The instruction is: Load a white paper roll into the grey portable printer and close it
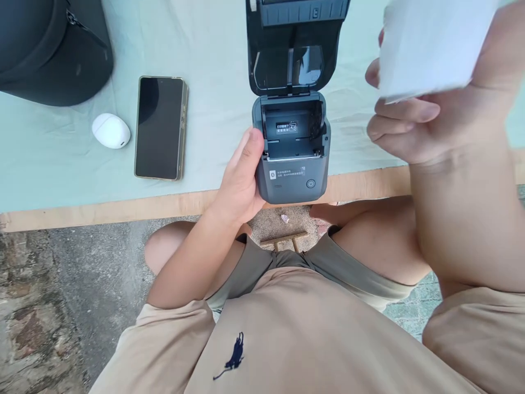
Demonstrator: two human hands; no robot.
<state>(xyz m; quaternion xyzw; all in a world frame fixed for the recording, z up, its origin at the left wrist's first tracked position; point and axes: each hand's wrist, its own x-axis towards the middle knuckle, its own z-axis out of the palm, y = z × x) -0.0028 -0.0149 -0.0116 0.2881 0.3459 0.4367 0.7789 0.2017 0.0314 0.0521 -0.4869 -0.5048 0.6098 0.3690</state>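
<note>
A dark grey printer-like device point(293, 178) with a power button is at the table's front edge, its lid point(291, 60) swung open away from me. The compartment inside shows a small label and no roll. My left hand point(241, 175) grips the device's left side, thumb on top near the compartment's corner. Up at the right, my right hand point(435, 123) holds a white block-like object point(435, 49), blurred and cut off by the frame's top. It hangs apart from the device, with fingertips showing at its left and lower edges.
On the pale green tablecloth point(213, 65), a phone point(159, 128) lies left of the device, beside a white oval case point(110, 131). A black zippered bag point(53, 54) fills the upper left. The wooden table edge point(102, 213) runs in front of my knees.
</note>
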